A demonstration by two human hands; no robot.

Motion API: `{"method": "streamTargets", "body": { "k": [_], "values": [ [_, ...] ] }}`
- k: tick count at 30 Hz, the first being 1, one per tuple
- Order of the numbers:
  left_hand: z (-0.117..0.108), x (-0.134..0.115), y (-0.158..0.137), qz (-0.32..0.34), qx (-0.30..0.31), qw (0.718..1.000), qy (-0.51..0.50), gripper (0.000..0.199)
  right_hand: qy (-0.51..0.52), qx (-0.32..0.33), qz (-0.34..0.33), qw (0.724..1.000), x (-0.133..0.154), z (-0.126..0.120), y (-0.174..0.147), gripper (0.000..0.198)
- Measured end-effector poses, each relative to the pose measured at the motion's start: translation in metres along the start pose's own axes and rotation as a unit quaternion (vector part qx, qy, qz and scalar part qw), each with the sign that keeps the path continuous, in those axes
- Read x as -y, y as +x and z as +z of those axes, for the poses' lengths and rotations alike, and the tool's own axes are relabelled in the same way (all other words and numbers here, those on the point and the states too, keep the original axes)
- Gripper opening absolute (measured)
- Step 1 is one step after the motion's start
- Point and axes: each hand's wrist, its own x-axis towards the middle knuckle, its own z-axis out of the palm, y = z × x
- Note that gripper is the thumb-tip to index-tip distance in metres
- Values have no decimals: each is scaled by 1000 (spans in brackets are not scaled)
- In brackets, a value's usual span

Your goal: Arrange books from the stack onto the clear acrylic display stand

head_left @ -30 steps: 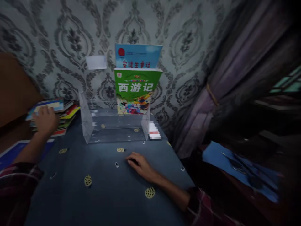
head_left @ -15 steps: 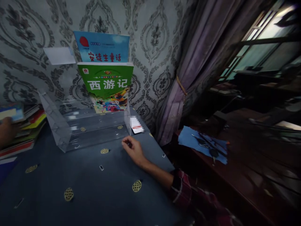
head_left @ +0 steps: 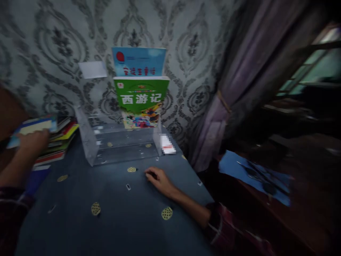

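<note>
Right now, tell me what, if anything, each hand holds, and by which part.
Right hand: nothing visible. Left hand: at the near edge of the top book; whether it grips it cannot be told.

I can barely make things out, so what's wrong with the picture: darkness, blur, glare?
Head view: dim, darkest at right; head view: small print on the blue book blurred, left hand soft; head view: pale glints on the clear rack, white item partly pixelated.

We see a glossy, clear plastic rack (head_left: 86,138), a smooth paper green book (head_left: 142,87), a matt tabletop (head_left: 128,227) and a cloth curtain (head_left: 213,121).
</note>
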Motion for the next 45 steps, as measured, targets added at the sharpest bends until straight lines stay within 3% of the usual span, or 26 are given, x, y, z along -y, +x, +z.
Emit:
{"method": "streamTargets", "body": {
  "k": [3, 9, 13, 20, 32, 39, 45],
  "values": [
    [20, -9, 2, -18, -31, 998, 58, 40, 2, 5, -4, 1000, -4, -1, 0, 25],
    [51, -1, -28, 3, -61, 995, 84, 49, 3, 33, 1, 999, -3, -5, 3, 30],
    [73, -1, -33, -11, -88, 993, 74, 61, -6, 25, 10, 1000, -1, -4, 3, 33],
    [97, 2, -35, -34, -70, 995, 65, 63, -6, 38, 23, 999, 3, -4, 4, 37],
    [96, -16, -98, 14, 30, 996, 88, 63, -10, 38, 13, 999, -3, -3, 5, 41],
    [90, -38, -139, 58, 133, 988, 58, 61, 4, 37, 13, 999, -7, -2, 5, 40],
    [84, -50, -166, 90, 152, 984, 27, 61, 5, 38, 22, 999, -7, -1, 5, 40]
  ]
}}
